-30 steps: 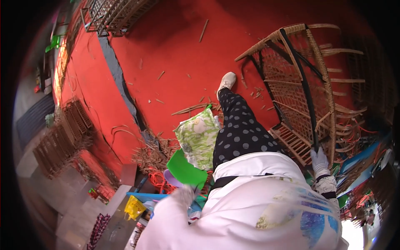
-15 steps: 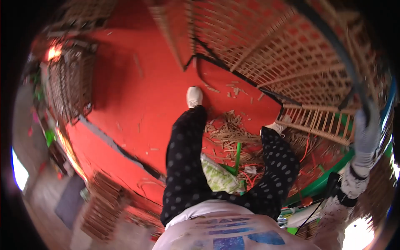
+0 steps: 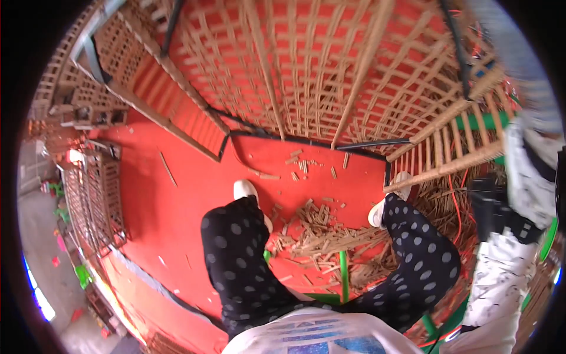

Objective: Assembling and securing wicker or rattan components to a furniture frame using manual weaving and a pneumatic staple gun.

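A large woven cane frame (image 3: pixel 306 76) stands on the red floor in front of my feet, with a lattice panel, dark corner bars and pale cane edges. Its slatted right end (image 3: pixel 454 141) comes close to my right knee. My right hand (image 3: pixel 522 59), in a grey-blue glove, is at the upper right beside the frame's right end. Motion smears its fingers, so its grip cannot be made out. The right forearm wears a white patterned sleeve (image 3: pixel 501 277) with a dark band at the wrist. My left hand is out of sight.
Cut cane pieces (image 3: pixel 318 230) lie heaped between my feet on the red floor (image 3: pixel 177 206). A green upright bar (image 3: pixel 344 274) stands between my legs. A smaller woven cane piece (image 3: pixel 91 200) stands at the left, near a grey strip (image 3: pixel 147 277). An orange cord (image 3: pixel 455 206) runs at the right.
The cane frame has swung left across the view, showing its left side. My right hand has moved up and away, and the view has shifted. The green-white cloth between my legs is out of sight.
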`<state>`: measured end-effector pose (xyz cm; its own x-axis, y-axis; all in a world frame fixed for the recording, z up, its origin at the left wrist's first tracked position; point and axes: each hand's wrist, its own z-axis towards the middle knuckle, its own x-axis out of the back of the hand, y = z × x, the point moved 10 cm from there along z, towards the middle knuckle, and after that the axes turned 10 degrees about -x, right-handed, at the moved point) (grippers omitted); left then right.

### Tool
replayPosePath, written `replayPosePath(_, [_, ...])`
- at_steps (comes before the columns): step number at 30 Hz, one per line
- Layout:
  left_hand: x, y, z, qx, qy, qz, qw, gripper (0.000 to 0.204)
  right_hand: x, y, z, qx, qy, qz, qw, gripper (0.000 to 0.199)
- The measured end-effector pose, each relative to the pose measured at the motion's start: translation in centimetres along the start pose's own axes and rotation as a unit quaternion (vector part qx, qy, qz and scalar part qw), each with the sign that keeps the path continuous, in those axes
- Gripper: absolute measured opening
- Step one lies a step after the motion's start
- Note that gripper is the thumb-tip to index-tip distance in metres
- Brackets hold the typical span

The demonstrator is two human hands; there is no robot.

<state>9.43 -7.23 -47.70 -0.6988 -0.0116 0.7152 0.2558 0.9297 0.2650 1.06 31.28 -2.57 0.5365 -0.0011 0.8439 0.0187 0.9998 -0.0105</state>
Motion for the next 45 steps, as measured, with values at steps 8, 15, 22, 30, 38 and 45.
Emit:
replayPosePath(8, [-2.0, -6.1, -26.9, 0.012, -0.016, -0.041, 0.999, 0.038, 10.4, -7.1, -8.1, -0.004, 0.035, 0.023, 0.999, 0.035])
replayPosePath(15, [8.9, -3.9, -37.9, -0.119, 0.162, -0.007, 0.979, 0.038, 13.6, -11.6, -16.8, -0.045, 0.009, -0.001, 0.999, 0.033])
replayPosePath(22, [31.3, 11.6, -36.5, -0.407, 0.519, 0.202, 0.724, 0.043, 16.2, -15.0, -17.3, -0.056, -0.019, -0.002, 0.998, 0.036])
replayPosePath(30, [36.0, 16.0, -30.5, -0.537, 0.457, 0.218, 0.674, 0.040, 16.9, -15.7, -17.3, -0.128, -0.028, 0.036, 0.991, 0.033])
replayPosePath(38, [34.9, 15.9, -32.7, -0.453, 0.455, 0.205, 0.739, 0.030, 18.3, -15.3, -20.2, -0.102, 0.004, 0.075, 0.992, 0.028])
replayPosePath(45, [33.8, 12.9, -36.3, -0.344, 0.437, 0.190, 0.809, 0.035, 19.0, -18.5, -20.5, -0.047, 0.041, 0.095, 0.993, 0.029])
